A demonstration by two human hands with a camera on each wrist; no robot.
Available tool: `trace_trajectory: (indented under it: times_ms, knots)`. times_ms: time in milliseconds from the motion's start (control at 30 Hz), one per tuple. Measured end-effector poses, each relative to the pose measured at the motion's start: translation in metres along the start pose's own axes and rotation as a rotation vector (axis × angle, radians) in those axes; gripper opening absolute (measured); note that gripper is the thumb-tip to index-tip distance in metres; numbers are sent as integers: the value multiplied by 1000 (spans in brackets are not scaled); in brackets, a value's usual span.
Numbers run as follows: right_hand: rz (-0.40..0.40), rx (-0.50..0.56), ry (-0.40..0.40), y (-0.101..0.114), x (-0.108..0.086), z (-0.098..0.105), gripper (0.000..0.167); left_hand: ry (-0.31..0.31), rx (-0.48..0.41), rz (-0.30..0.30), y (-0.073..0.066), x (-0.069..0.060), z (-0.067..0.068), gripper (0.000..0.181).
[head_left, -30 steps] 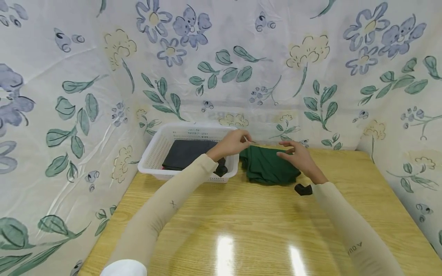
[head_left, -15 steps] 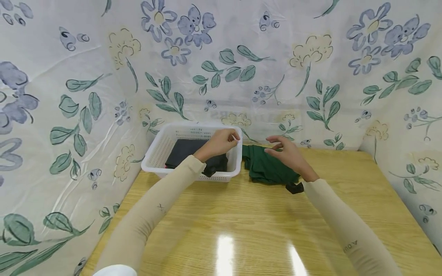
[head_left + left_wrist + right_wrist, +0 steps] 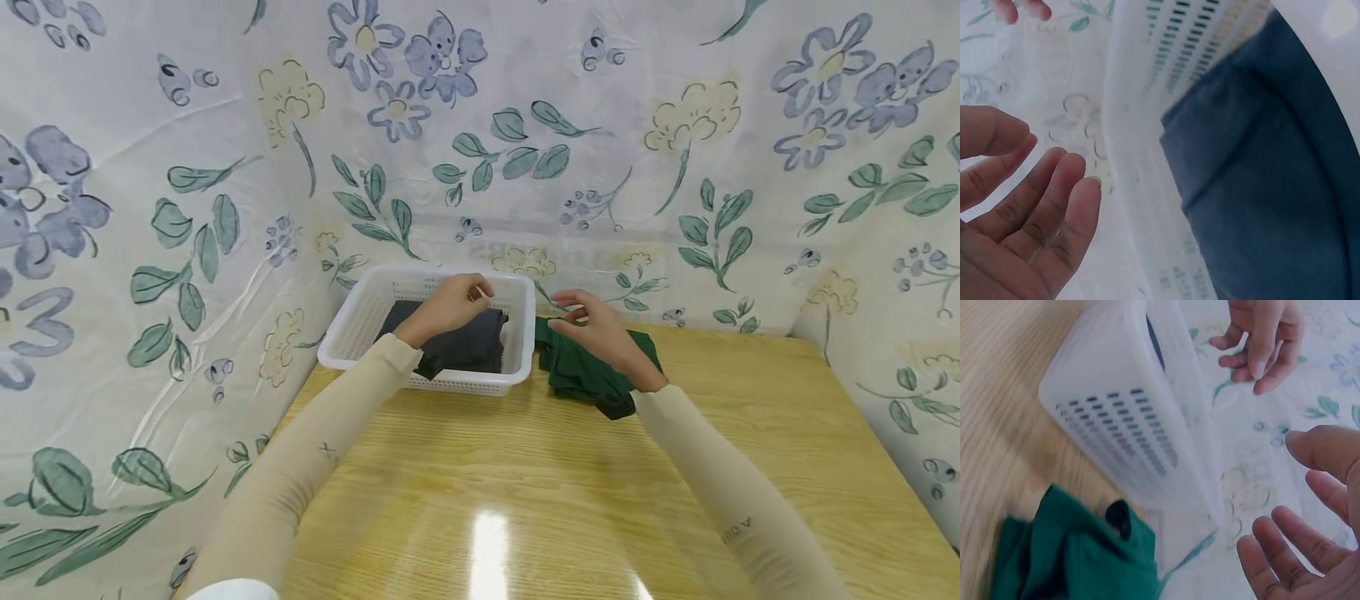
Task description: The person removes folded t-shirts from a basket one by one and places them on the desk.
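I am watching from far away through the head camera and the two wrist cameras. The left hand (image 3: 450,307) is hovering over the white basket (image 3: 480,379), above a dark folded cloth (image 3: 468,342) that is lying inside. Its fingers are bending softly and staying close to each other, and I cannot tell if the thumb is touching the first finger. The right hand (image 3: 600,332) is hanging over the green cloth (image 3: 577,367). Its fingers are spreading a little and curving, with a gap between the thumb and the other fingertips.

The green cloth is lying on the wooden table (image 3: 450,467), just to the right of the basket, all bunched up in loose folds. In the right wrist view I am seeing a small dark bit (image 3: 1121,515) on it, but I am not making out what it is. The basket is sitting near the back of the table, and its side is showing rows of little holes. Long cream sleeves (image 3: 322,458) are covering both arms. A flowery sheet (image 3: 480,200) is hanging behind everything, and light is shining off the table.
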State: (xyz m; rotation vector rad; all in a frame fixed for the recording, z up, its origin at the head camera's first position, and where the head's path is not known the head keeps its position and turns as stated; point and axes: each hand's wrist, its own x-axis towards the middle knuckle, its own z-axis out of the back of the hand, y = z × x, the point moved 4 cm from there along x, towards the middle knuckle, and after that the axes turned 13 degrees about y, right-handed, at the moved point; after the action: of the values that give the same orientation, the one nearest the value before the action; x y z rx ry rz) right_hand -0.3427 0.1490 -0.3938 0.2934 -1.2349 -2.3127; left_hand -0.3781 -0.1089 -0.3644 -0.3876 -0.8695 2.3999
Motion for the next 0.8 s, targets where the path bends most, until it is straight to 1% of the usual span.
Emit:
trace_trajectory:
  times_ms: [100,267,367,467,600,733,800]
  knots:
    - [18,8,12,8,8,-7,49,-18,6,17,9,-6,7,23]
    - [36,-1,45,18,20,-21,48,-68,36,54,24,-16,18,23]
    - [47,-16,61,24,27,-30,46,-92,33,76,34,-22,25,24]
    - [52,-13,95,27,35,-40,46,-114,33,105,45,-27,32,26]
    - [53,-21,151,32,45,-54,49,-128,23,152,59,-35,41,29]
    - [61,-17,167,37,53,-65,51,-129,-12,195,71,-44,48,29]
    - [52,-11,166,38,56,-69,53,-131,-30,216,77,-47,51,30]
